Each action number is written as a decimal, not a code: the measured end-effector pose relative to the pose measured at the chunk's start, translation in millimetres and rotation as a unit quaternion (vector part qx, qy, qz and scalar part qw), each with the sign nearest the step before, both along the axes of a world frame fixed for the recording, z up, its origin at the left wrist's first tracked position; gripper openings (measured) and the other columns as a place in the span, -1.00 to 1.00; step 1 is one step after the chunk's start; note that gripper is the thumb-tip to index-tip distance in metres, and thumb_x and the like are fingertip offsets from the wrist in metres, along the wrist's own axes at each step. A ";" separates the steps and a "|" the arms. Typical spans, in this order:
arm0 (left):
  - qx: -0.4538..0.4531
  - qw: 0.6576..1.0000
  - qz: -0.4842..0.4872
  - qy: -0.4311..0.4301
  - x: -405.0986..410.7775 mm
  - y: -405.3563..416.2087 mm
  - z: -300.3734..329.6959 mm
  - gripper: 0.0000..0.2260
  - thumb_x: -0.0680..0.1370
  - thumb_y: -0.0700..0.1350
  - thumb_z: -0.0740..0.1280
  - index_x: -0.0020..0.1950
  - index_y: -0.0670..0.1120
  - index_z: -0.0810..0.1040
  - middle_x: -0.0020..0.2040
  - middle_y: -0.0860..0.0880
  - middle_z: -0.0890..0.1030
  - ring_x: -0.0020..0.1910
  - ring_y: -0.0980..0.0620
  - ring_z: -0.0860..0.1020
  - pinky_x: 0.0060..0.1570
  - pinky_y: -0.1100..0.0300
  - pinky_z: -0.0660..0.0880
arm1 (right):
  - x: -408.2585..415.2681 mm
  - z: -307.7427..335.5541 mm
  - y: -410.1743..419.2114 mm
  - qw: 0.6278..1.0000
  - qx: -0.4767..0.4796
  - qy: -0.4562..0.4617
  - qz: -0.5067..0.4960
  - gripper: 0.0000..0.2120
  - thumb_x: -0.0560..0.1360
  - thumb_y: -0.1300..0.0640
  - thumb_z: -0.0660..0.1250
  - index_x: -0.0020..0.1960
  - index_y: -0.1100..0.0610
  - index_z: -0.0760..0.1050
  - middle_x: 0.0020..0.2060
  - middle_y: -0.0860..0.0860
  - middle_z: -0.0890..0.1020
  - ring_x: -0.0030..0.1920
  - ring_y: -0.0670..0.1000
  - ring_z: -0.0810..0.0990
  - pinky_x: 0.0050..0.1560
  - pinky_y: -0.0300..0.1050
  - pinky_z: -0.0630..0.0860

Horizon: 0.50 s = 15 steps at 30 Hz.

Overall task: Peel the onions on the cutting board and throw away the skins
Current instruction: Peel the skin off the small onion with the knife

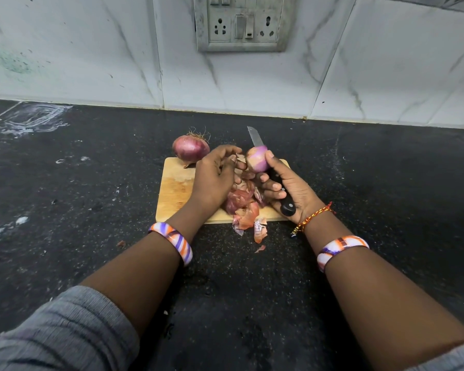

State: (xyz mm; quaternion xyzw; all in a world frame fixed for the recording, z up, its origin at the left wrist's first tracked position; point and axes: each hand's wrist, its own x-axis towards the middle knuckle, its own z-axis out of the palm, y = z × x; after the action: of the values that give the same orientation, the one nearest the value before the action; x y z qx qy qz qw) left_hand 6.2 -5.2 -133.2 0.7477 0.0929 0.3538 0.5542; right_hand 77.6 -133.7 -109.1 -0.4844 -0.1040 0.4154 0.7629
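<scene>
Pale purple, glossy: the peeled onion [257, 162] sits above the wooden cutting board [175, 190], held up between the two hands. Right hand [287, 187] has its thumb on the onion's right flank and its fingers curled round the black handle of a knife [280, 188]; onion pressed against the knife at the top of the handle. Left hand [217, 175] just left of the onion, fingers curled inward, fingertips [237, 163] pinching a scrap of skin at the onion's left side; whether the scrap is attached cannot be told.

Knife long axis runs from near-right to far-left: butt of handle toward the wearer, blade tip toward the tiled wall [91, 49], slightly left.

Unpeeled red onion [190, 151] at the board's far left corner, well clear of the left hand, root tuft up and to the right, lying tilted.

Count: two onions, one peeled, one not. One knife. One board. Loose onion skins [245, 210] in a heap on the board's near edge between the wrists, several spilling onto the black stone counter [65, 210]; single pieces too overlapped to count.

Striped bangles [176, 243], one on each wrist.
</scene>
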 end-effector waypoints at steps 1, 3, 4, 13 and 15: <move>-0.012 1.000 -0.002 0.004 -0.7 0.2 -0.1 -0.76 0.56 -0.33 0.17 -0.01 -0.01 0.51 -0.15 -0.07 0.62 -0.37 0.17 0.55 -0.25 0.09 0.54 | 0.3 -0.4 0.4 1.000 0.000 -0.002 -0.005 -0.72 0.59 0.00 0.16 -0.12 0.20 0.42 -0.47 -0.01 0.40 -0.68 -0.16 0.28 -0.73 -0.44 0.18; -0.019 1.000 -0.001 0.005 -1.7 -0.3 0.4 -0.72 0.54 -0.36 0.17 -0.10 0.02 0.50 -0.25 -0.02 0.59 -0.47 0.21 0.50 -0.34 0.08 0.53 | 0.5 -0.7 1.2 1.000 0.000 -0.002 -0.013 -0.69 0.59 -0.04 0.14 -0.11 0.20 0.43 -0.47 0.00 0.40 -0.68 -0.16 0.28 -0.72 -0.44 0.19; -0.017 1.000 0.004 0.006 -1.8 -1.6 1.5 -0.73 0.53 -0.36 0.18 -0.12 -0.01 0.52 -0.25 -0.01 0.58 -0.47 0.21 0.49 -0.33 0.10 0.53 | 0.2 -0.7 1.5 1.000 0.001 -0.001 -0.016 -0.67 0.59 -0.06 0.13 -0.10 0.20 0.43 -0.48 0.00 0.40 -0.68 -0.16 0.28 -0.72 -0.45 0.19; 0.114 0.992 0.031 -0.055 -5.4 -6.8 3.2 -0.75 0.39 -0.17 0.41 0.05 -0.19 0.61 -0.05 0.00 0.59 -0.25 0.28 0.50 -0.17 0.38 0.48 | 1.0 -4.4 3.2 0.999 -0.013 -0.025 -0.014 -0.67 0.57 -0.06 0.16 -0.16 0.20 0.42 -0.48 -0.02 0.39 -0.66 -0.17 0.29 -0.71 -0.43 0.20; 0.135 0.988 0.040 -0.062 -6.3 -7.2 3.8 -0.74 0.39 -0.15 0.39 0.04 -0.20 0.62 -0.05 0.01 0.59 -0.18 0.20 0.53 -0.10 0.36 0.50 | 1.5 -4.9 3.1 0.999 -0.020 -0.031 -0.011 -0.67 0.56 -0.07 0.18 -0.16 0.20 0.42 -0.48 -0.02 0.40 -0.66 -0.17 0.30 -0.71 -0.42 0.21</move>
State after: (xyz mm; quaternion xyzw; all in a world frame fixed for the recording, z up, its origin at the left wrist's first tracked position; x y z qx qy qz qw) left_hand -0.1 -12.4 -129.5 0.7879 0.0397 0.4310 0.4381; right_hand 79.1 -130.6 -114.0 -0.5129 -0.1139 0.3942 0.7540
